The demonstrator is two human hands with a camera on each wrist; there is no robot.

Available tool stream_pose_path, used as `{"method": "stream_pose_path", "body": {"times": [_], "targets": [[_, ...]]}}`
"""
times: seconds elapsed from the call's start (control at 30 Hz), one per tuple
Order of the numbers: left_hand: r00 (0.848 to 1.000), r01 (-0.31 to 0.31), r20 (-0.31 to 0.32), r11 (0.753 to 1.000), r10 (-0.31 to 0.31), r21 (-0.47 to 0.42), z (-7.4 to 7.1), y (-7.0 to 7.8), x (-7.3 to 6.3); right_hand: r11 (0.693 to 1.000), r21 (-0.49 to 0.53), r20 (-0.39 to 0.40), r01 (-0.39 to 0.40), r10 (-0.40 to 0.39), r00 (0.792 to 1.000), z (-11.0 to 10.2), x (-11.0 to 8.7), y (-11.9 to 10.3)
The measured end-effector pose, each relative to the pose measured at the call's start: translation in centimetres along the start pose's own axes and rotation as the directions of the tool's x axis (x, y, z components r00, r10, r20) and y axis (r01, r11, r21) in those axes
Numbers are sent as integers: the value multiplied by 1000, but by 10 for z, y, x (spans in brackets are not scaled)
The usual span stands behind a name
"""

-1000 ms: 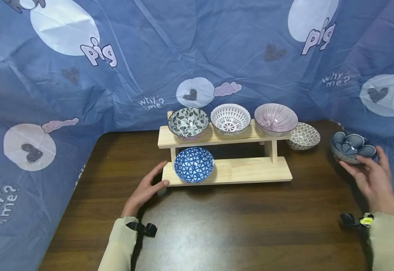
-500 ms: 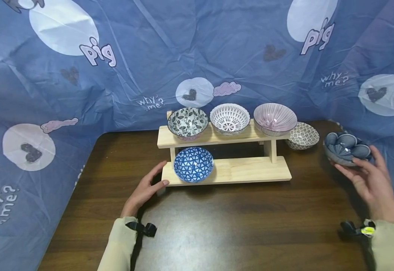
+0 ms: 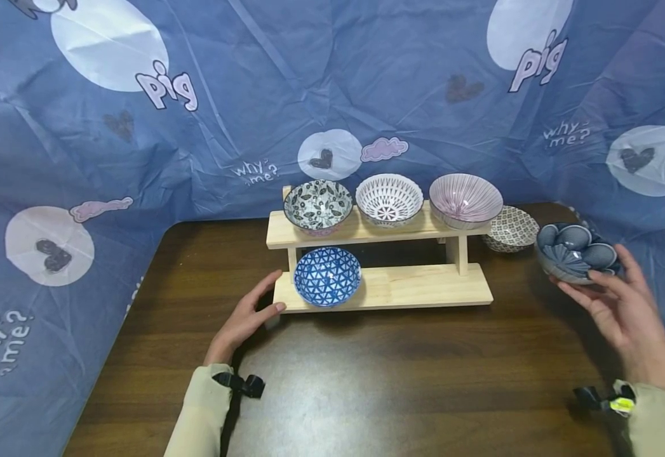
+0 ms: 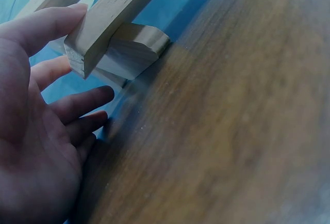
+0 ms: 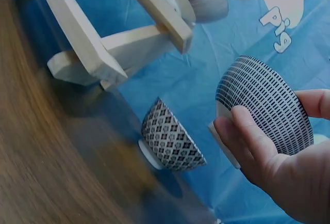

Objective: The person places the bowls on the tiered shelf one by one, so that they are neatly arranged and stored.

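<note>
In the head view my right hand [image 3: 629, 311] holds a grey-blue bowl [image 3: 575, 251] above the table's right side, thumb at the rim and fingers underneath. The right wrist view shows its dashed outside [image 5: 263, 100]. My left hand [image 3: 246, 320] holds the left end of the two-tier wooden rack [image 3: 423, 287], thumb and forefinger across the lower board's end. Just beside it, a blue triangle-patterned bowl [image 3: 328, 277] sits on that lower board. Along the upper board stand a leaf-patterned bowl [image 3: 317, 206], a white-and-black bowl [image 3: 389, 200] and a purple-striped bowl [image 3: 465, 200].
Behind the rack's right end, a brown-patterned bowl [image 3: 512, 230] rests on the dark wooden table [image 3: 366, 381]. A blue printed cloth [image 3: 321, 82] hangs behind and at both sides. The lower board's bare stretch lies right of the blue bowl.
My right hand has moved left with the grey-blue bowl, bringing it closer to the brown-patterned bowl and the rack. My left hand and the rack have stayed in place.
</note>
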State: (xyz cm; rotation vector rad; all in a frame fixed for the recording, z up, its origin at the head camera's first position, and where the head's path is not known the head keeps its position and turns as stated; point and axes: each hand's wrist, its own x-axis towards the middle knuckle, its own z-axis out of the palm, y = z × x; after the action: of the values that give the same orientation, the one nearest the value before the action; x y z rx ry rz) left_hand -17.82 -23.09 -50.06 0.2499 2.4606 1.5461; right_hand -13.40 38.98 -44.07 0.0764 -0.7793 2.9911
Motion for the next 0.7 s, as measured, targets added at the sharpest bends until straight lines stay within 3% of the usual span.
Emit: {"method": "stream_pose_path", "body": {"times": [0.2, 0.57, 0.7], "targets": [[1000, -1, 1, 1000, 1, -2, 0, 1, 1, 1000, 9, 82, -18, 17, 996, 6, -3, 6], [1000, 2, 3, 1000, -2, 16, 0, 3, 0, 996, -83, 115, -19, 29, 993, 17, -9, 16], [1000, 0, 3, 1000, 0, 20, 0, 3, -1, 997, -69, 138, -38, 47, 989, 20, -11, 21]]}}
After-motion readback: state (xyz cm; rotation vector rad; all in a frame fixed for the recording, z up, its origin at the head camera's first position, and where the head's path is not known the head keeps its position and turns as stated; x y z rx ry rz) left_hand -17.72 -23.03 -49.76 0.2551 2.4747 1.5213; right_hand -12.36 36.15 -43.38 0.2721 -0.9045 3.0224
